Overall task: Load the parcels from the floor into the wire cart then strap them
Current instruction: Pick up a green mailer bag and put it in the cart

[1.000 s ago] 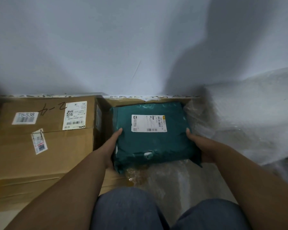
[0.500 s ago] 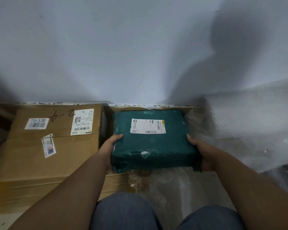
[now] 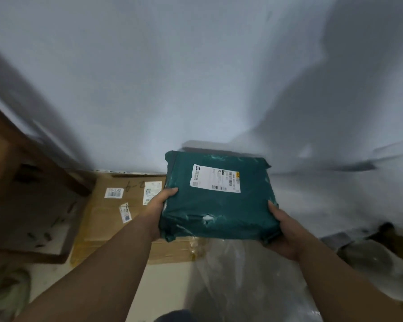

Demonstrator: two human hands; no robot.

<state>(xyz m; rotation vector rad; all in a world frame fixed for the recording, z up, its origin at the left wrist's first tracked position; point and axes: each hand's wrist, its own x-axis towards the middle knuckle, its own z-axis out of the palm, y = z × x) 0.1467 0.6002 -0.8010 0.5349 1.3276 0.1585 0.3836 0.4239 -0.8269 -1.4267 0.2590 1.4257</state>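
Both hands, left (image 3: 159,205) and right (image 3: 283,233), gripped the green mailer parcel (image 3: 219,201) by its edges; slick, torn plastic might slip.

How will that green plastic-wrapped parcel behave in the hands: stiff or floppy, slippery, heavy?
The green parcel probably keeps its shape: it shows flat faces and squared edges, held only at its two sides. Its glossy, wrinkled plastic wrap looks somewhat slippery, so the left hand and right hand holding its opposite sides seems sensible. It seems fairly light, though that is a guess. A small tear near the front edge could widen.
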